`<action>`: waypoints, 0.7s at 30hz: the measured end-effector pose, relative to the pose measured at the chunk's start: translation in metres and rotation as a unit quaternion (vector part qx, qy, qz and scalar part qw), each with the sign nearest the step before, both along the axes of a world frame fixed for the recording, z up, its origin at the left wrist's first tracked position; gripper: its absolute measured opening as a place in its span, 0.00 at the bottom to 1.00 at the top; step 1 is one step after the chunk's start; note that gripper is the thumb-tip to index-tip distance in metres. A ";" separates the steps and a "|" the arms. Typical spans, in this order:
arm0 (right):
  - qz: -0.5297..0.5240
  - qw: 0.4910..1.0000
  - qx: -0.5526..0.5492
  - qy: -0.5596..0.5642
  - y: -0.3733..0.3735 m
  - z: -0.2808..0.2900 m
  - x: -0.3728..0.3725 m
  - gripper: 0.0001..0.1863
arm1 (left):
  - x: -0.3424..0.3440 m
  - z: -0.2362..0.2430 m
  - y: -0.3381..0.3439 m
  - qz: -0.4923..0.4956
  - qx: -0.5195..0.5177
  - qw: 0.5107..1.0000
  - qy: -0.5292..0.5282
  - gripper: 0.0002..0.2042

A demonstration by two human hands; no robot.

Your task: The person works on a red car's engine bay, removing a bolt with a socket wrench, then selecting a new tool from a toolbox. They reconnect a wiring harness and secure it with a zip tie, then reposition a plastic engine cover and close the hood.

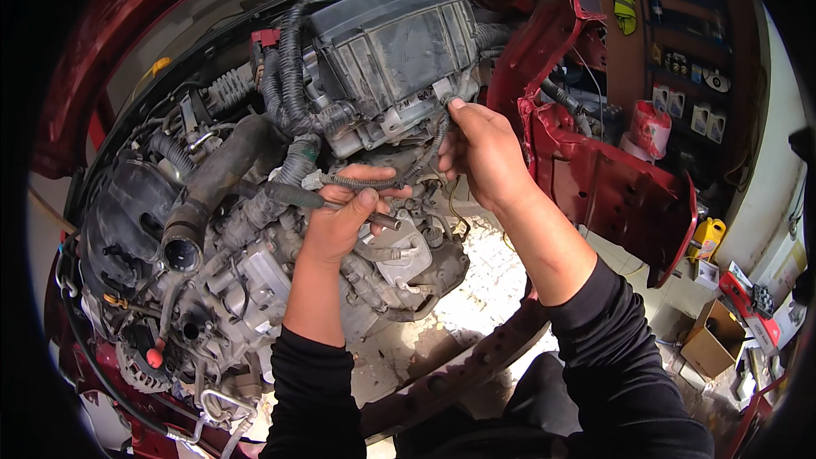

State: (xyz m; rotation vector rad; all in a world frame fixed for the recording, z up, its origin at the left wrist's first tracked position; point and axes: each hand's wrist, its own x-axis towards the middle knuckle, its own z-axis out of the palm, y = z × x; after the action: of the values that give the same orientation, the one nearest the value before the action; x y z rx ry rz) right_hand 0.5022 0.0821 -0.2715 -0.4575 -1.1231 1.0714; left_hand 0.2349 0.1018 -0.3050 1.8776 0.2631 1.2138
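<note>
My left hand (340, 217) is closed around a rod-shaped tool (293, 195) with a dark grip and a bare metal end. A corrugated wiring loom (361, 183) runs across the fingers of that hand. Farther up and to the right, my right hand (489, 153) is closed, thumb and fingers pinched on the loom's upper stretch (442, 127). That spot lies just below a metal bracket on the black fuse box (395, 34); the fingertips partly hide what they grip.
The engine (255, 285) fills the left side, with an open-ended black hose (183, 251). A red body panel (612, 187) stands on the right, and a dark crossbar (459, 365) spans the front. Beyond lie a cardboard box (714, 340) and a yellow jug (706, 238).
</note>
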 end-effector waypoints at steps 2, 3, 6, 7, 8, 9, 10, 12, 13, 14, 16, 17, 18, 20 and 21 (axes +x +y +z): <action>-0.009 1.000 -0.016 0.000 -0.003 0.003 -0.003 0.18 | 0.002 0.000 0.001 0.009 0.018 1.000 -0.007 0.20; -0.017 1.000 -0.023 0.000 -0.004 0.004 -0.004 0.18 | 0.002 -0.001 0.001 0.011 0.021 1.000 -0.014 0.19; -0.029 0.999 -0.024 0.024 -0.008 0.007 -0.009 0.19 | 0.006 -0.002 0.002 0.001 0.046 0.998 -0.033 0.19; -0.034 0.998 -0.030 0.033 -0.008 0.009 -0.010 0.19 | 0.008 -0.002 0.001 0.023 0.052 0.998 -0.023 0.21; -0.038 0.998 -0.033 0.041 -0.008 0.010 -0.011 0.19 | 0.010 -0.002 0.001 0.038 0.057 0.997 -0.017 0.23; -0.041 0.997 -0.036 0.047 -0.009 0.012 -0.011 0.19 | 0.011 -0.002 0.001 0.050 0.061 0.997 -0.015 0.25; -0.049 0.997 -0.038 0.036 -0.009 0.013 -0.011 0.19 | 0.013 -0.001 0.001 0.061 0.062 0.996 -0.016 0.25; -0.071 0.996 -0.047 0.019 -0.010 0.016 -0.010 0.19 | 0.014 0.000 0.000 0.075 0.060 0.995 -0.021 0.26; -0.075 0.996 -0.045 0.011 -0.011 0.017 -0.010 0.19 | 0.014 0.001 -0.001 0.074 0.059 0.995 -0.025 0.24; -0.074 0.996 -0.049 0.007 -0.012 0.019 -0.010 0.19 | 0.014 0.002 -0.002 0.073 0.057 0.995 -0.028 0.23; -0.073 0.996 -0.056 -0.001 -0.013 0.022 -0.009 0.19 | 0.014 0.003 -0.003 0.075 0.059 0.995 -0.033 0.21; -0.068 0.996 -0.064 -0.002 -0.013 0.023 -0.008 0.19 | 0.014 0.003 -0.003 0.080 0.063 0.994 -0.036 0.22; -0.061 0.996 -0.069 -0.004 -0.014 0.024 -0.007 0.19 | 0.015 0.003 -0.003 0.085 0.067 0.993 -0.039 0.22; -0.050 0.996 -0.079 -0.001 -0.012 0.026 -0.006 0.19 | 0.016 0.002 -0.002 0.087 0.075 0.992 -0.046 0.25; -0.046 0.995 -0.085 0.005 -0.011 0.026 -0.005 0.19 | 0.017 0.002 -0.001 0.086 0.078 0.992 -0.054 0.27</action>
State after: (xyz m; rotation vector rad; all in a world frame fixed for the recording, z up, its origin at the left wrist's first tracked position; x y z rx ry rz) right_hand 0.4969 0.0710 -0.2456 -0.6316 -0.9969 1.0914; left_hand 0.2520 0.1007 -0.3030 1.9470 0.2829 1.4852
